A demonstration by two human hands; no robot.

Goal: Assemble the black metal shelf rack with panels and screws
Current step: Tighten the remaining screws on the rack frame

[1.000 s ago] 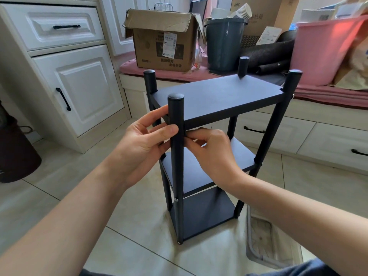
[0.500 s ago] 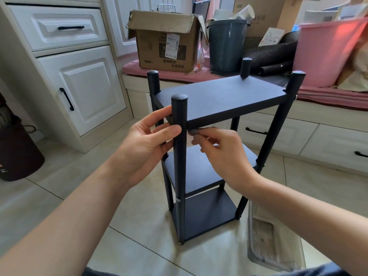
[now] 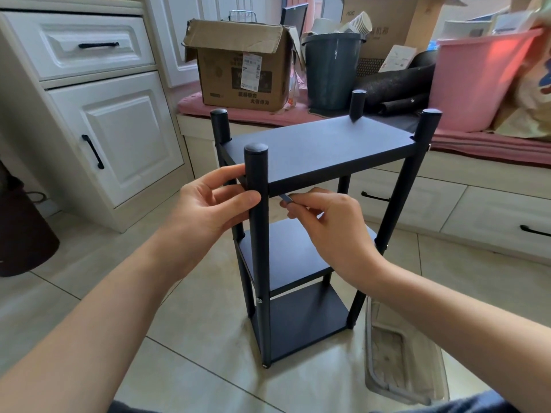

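The black metal shelf rack point(image 3: 316, 150) stands upright on the tiled floor with three panels between its posts. My left hand point(image 3: 208, 207) curls around the near front post point(image 3: 257, 234) just under the top panel. My right hand point(image 3: 328, 222) pinches a small grey metal tool point(image 3: 286, 198), apparently a hex key, just under the top panel's front edge, close to the post. A silver screw head point(image 3: 260, 300) shows low on the same post.
White cabinets point(image 3: 119, 138) stand at the left. A bench behind the rack carries a cardboard box point(image 3: 238, 70), a grey bucket point(image 3: 331, 70) and a pink tub point(image 3: 477, 81). A clear plastic tray point(image 3: 396, 353) lies on the floor at the right. A dark bin point(image 3: 21, 234) sits far left.
My right hand has drawn back to the right from the post, and the small grey tool now shows between its fingertips. The left hand keeps its hold on the post.
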